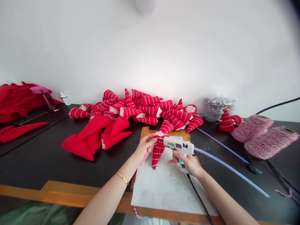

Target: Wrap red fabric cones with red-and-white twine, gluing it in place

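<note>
My left hand [144, 147] is closed at the upper edge of a red felt cone [158, 153], whose tip points toward me. Red-and-white twine [138, 176] runs from its fingers down over the front edge of the table. White stuffing shows at the cone's wide end. Gripped in my right hand [191, 164] is a white hot glue gun [177, 144] with a green light on its handle. The gun's nozzle is at the cone's wide end, close to my left fingertips; whether it touches is hidden. A clear glue stick [231, 170] extends from the gun's back.
A white sheet [161, 190] taped to the dark table lies under my hands. Behind it, striped stuffed cones [150, 107] are heaped. Plain red cones [86, 137] lie left. Twine spools [269, 140], a silver-filled tub [219, 107] and a decorated cone [226, 120] stand right. The gun's black cord [199, 197] hangs frontward.
</note>
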Demonstrator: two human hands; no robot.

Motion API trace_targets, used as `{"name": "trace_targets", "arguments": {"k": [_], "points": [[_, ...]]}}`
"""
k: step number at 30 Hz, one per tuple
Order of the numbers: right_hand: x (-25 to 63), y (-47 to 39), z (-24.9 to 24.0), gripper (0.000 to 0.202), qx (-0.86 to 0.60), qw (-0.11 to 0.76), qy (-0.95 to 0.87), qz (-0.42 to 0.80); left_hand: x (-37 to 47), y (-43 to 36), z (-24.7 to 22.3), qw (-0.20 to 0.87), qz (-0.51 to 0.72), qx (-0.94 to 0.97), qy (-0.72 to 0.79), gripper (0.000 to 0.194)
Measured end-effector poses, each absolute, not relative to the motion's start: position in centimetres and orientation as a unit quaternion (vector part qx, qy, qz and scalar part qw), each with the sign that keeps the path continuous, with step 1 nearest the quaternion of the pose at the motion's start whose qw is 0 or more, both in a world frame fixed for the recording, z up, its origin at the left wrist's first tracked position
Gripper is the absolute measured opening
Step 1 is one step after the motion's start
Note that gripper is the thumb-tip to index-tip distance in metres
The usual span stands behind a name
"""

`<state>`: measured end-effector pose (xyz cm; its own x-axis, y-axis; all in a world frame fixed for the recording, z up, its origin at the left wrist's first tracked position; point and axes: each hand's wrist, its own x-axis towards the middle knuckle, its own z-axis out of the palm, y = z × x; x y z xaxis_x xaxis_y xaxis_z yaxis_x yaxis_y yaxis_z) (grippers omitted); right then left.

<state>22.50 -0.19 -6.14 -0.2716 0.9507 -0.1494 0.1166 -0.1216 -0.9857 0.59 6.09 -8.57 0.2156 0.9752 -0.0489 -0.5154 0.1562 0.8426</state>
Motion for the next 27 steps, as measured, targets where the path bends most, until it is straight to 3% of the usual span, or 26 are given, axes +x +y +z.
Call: {"name": "trace_targets", "arguments": {"k": [27], "points": [[21.7, -0.7, -5.3, 0.054, -0.496, 0.394, -0.535, 0.559, 0.5, 5.5, -7.9, 0.724, 0.532, 0.317, 0.303, 0.038]]}}
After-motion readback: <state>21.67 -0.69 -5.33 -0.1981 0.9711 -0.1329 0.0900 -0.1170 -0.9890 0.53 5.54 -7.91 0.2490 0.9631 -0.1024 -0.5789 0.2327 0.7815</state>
